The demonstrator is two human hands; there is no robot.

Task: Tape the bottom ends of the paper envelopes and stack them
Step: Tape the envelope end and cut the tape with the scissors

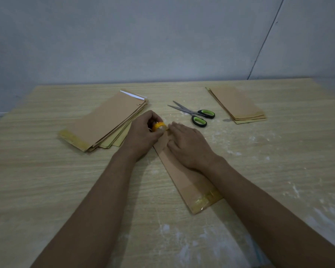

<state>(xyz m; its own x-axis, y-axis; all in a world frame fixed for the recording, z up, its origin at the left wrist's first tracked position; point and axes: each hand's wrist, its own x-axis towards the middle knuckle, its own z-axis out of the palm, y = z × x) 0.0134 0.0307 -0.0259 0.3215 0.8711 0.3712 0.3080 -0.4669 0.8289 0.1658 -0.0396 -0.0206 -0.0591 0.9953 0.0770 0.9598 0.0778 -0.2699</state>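
Note:
A brown paper envelope [184, 182] lies slantwise on the wooden table in front of me, with shiny tape across its near end. My left hand [143, 136] grips a small yellow tape roll [159, 126] at the envelope's far end. My right hand [190, 146] rests flat on the envelope beside the roll, fingers straight, fingertips touching the tape strip. To the left sits a stack of brown envelopes [104, 120] with tape on its near end. A second, smaller stack of envelopes [238, 106] lies at the back right.
Scissors with green and black handles [197, 114] lie open between the two stacks, just beyond my hands. The wooden table [66, 180] has white smudges on its right and near parts. A grey wall stands behind the table's far edge.

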